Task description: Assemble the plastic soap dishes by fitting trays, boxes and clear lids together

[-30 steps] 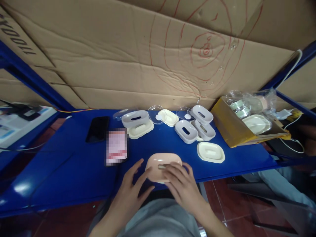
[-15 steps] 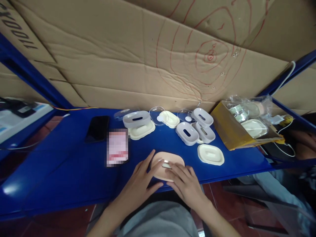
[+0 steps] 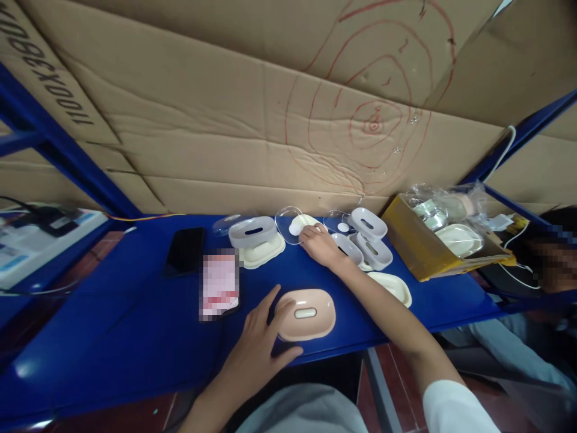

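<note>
head view, looking down on a blue bench point(image 3: 135, 337). left hand point(image 3: 259, 340): fingers spread, thumb and index resting against the left edge of a pink soap dish point(image 3: 306, 313) that lies flat near the front edge of the bench; it steadies the dish but does not enclose it. right hand point(image 3: 318, 243): reached across to the back row, fingers curled down on a cream tray point(image 3: 311, 224) beside a clear lid point(image 3: 286, 222); whether it pinches the tray or only touches it cannot be told.

surroundings: grey slotted inserts point(image 3: 369, 225) and another cream tray point(image 3: 392, 285) lie just right of the extended forearm. a black phone point(image 3: 184, 249) and a second, blurred item sit to the left. a yellow box point(image 3: 419, 246) with bagged parts stands at the right end.

risks, as judged:
- the pink dish sits close to the bench edge and is held from one side only; a push from the left hand could slide it off.
- the right forearm passes low over the cream tray and the inserts; pulling back could sweep them.
- the clear lid is light; a graze from the fingers could shift it.
</note>
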`<state>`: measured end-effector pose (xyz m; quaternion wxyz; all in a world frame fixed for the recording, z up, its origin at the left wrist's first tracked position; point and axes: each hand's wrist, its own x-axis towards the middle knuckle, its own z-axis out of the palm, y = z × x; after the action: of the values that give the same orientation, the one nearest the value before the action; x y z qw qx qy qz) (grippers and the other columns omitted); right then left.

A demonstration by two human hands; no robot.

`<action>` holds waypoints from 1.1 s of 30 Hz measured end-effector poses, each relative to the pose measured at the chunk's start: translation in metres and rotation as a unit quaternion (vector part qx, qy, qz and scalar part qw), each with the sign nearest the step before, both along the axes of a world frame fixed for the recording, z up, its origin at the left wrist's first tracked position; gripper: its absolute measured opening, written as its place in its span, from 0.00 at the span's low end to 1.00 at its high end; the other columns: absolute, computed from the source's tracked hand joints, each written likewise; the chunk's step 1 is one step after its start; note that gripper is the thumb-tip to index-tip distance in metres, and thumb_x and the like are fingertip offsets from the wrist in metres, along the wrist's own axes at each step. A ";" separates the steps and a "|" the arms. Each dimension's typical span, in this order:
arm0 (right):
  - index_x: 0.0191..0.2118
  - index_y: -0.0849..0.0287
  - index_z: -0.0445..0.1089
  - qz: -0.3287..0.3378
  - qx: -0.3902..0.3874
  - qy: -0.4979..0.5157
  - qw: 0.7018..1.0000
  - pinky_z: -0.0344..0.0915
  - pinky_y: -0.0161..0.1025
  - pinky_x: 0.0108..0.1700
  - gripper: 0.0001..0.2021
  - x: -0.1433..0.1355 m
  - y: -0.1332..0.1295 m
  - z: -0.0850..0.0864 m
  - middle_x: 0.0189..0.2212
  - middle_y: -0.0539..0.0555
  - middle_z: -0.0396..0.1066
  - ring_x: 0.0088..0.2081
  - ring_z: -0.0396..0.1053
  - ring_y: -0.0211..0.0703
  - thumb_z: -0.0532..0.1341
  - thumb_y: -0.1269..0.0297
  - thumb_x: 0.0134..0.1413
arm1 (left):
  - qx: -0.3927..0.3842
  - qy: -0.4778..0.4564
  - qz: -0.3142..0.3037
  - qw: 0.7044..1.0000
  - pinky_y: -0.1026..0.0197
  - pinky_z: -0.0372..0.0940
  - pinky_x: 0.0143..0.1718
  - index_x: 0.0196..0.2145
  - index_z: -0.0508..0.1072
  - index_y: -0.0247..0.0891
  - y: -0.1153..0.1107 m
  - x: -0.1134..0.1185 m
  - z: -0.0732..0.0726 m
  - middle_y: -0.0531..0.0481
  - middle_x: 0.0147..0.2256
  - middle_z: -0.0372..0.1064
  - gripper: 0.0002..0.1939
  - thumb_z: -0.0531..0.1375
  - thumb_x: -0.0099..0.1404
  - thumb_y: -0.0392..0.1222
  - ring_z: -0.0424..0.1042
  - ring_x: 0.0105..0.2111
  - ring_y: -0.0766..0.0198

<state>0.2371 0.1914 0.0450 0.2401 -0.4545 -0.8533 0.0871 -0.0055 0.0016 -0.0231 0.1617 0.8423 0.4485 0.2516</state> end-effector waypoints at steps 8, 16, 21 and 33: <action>0.56 0.53 0.65 -0.096 -0.090 0.323 0.937 0.82 0.47 0.47 0.15 0.040 -0.121 -0.001 0.45 0.56 0.80 0.42 0.82 0.45 0.46 0.53 0.83 | -0.020 -0.064 -0.001 0.998 0.35 0.69 0.66 0.79 0.44 0.52 0.004 -0.004 -0.009 0.36 0.75 0.56 0.45 0.65 0.76 0.46 0.64 0.71 0.40; 0.68 0.50 0.66 -0.205 -0.094 0.352 0.908 0.79 0.52 0.59 0.21 0.032 -0.204 -0.059 0.61 0.63 0.76 0.58 0.79 0.52 0.60 0.52 0.77 | -0.028 -0.048 0.002 0.998 0.35 0.71 0.64 0.78 0.48 0.51 0.005 -0.002 -0.008 0.38 0.69 0.64 0.48 0.70 0.71 0.47 0.68 0.66 0.39; 0.77 0.48 0.57 -0.056 -0.060 0.121 0.989 0.62 0.61 0.74 0.30 0.034 -0.213 -0.054 0.78 0.61 0.55 0.79 0.52 0.59 0.61 0.54 0.77 | -0.044 -0.043 0.000 0.998 0.36 0.69 0.66 0.76 0.52 0.53 0.004 -0.003 -0.007 0.40 0.69 0.63 0.45 0.70 0.72 0.47 0.67 0.67 0.41; 0.75 0.53 0.62 0.090 0.048 -0.045 0.994 0.62 0.64 0.75 0.28 0.044 -0.205 -0.038 0.78 0.58 0.56 0.81 0.42 0.59 0.63 0.62 0.76 | -0.074 -0.066 -0.032 0.995 0.36 0.62 0.70 0.75 0.52 0.52 0.007 -0.006 0.000 0.41 0.72 0.62 0.45 0.72 0.70 0.44 0.64 0.71 0.43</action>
<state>0.2814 -0.0133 0.0066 0.2143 -0.3674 -0.9038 0.0465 -0.0114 0.0083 -0.0230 0.2608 0.8234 0.4270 0.2679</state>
